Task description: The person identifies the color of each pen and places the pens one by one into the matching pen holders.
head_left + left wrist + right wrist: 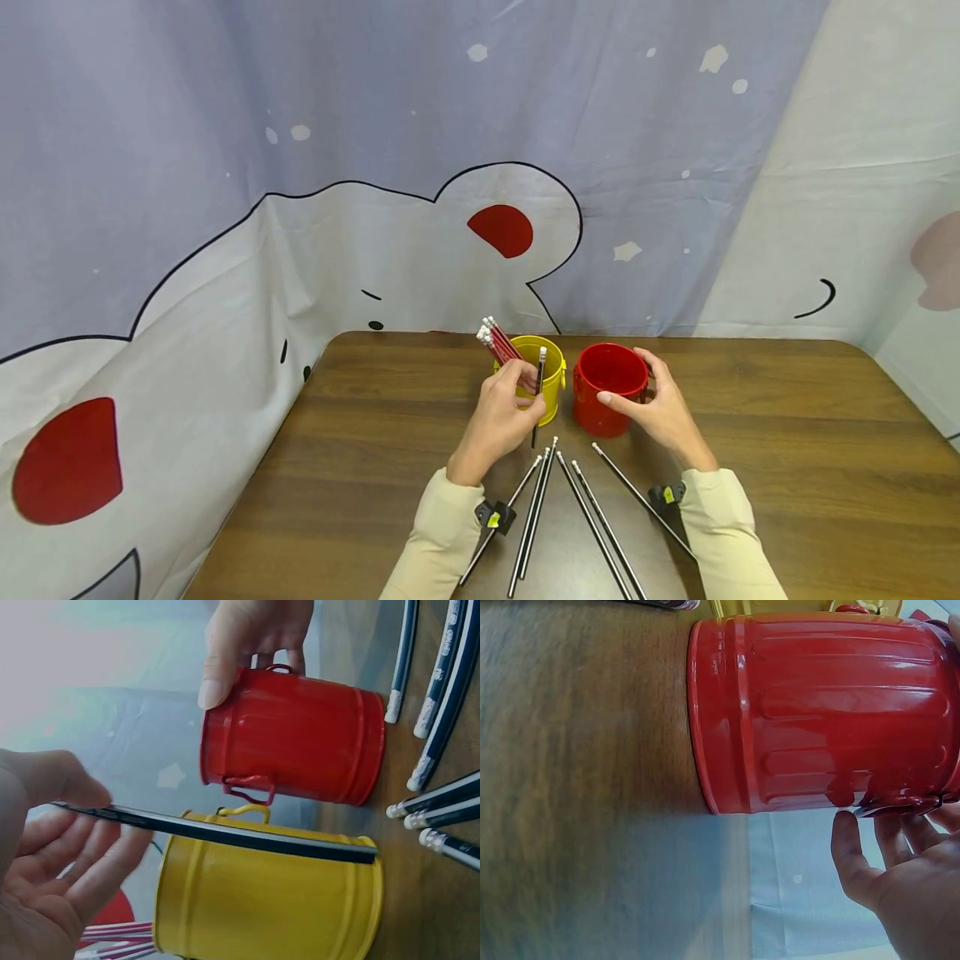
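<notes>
My left hand (497,410) pinches a black pencil (247,838) with a white eraser between thumb and fingers. In the head view the pencil stands nearly upright, eraser up, in front of the yellow bucket (554,393). Several red pencils (498,337) with white erasers lean out of that bucket's left side, partly behind my left hand. To its right a small red bucket (600,423) stands on the table, nothing visible inside. My right hand (667,414) holds it by the right side, thumb at the front of the rim and fingers by the side handle.
Several black pencils (534,512) lie fanned out on the wooden table (810,467), eraser ends toward the buckets. One black pencil (637,495) lies apart, partly under the right forearm. A printed curtain (645,167) hangs behind the table's far edge.
</notes>
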Tool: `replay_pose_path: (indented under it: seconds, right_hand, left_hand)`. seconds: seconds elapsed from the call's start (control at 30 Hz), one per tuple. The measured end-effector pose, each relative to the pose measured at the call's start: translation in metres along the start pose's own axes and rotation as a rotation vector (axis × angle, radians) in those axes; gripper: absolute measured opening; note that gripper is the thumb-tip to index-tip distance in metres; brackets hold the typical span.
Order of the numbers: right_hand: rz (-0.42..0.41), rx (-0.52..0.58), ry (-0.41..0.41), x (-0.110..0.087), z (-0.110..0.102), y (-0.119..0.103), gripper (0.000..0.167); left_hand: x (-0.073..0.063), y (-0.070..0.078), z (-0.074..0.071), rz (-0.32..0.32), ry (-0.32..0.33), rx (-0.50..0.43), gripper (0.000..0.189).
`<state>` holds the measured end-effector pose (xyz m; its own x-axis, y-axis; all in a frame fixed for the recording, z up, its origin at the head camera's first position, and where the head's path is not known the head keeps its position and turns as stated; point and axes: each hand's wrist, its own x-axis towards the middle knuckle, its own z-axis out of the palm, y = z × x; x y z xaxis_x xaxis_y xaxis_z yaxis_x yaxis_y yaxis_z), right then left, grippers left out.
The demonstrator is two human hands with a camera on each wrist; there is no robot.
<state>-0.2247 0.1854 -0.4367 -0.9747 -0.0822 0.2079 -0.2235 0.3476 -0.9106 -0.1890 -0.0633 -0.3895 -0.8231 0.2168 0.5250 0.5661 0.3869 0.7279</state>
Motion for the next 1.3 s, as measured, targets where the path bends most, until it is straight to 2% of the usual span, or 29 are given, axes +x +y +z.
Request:
replay_pose_path:
  seconds: [0.2, 0.5, 0.8, 0.9, 1.13, 1.3]
  right_hand:
    - [0.000, -0.010, -0.001, 0.001, -0.003, -0.003, 0.085]
    - [0.026, -0.007, -0.015, -0.008, -0.003, -0.016, 0.084]
    - [0.012, 0.010, -0.012, -0.001, -0.003, 0.000, 0.084]
    - [0.024, 0.025, -0.009, -0.002, -0.001, -0.001, 0.084]
    - [0.022, 0.011, -0.016, -0.014, 0.000, -0.037, 0.080]
    - [-0.002, 0.023, -0.015, -0.008, -0.002, -0.025, 0.080]
  left_hand:
    - [0.002, -0.003, 0.005, 0.040, 0.051, -0.019, 0.019]
    - [-0.003, -0.006, 0.011, 0.041, 0.043, -0.029, 0.020]
    - [0.000, -0.004, 0.011, 0.062, 0.073, -0.016, 0.020]
    - [0.001, -0.003, 0.010, 0.068, 0.070, -0.019, 0.020]
    - [0.010, 0.000, 0.011, 0.097, 0.061, -0.021, 0.020]
    - [0.023, 0.007, 0.012, 0.139, 0.080, -0.001, 0.018]
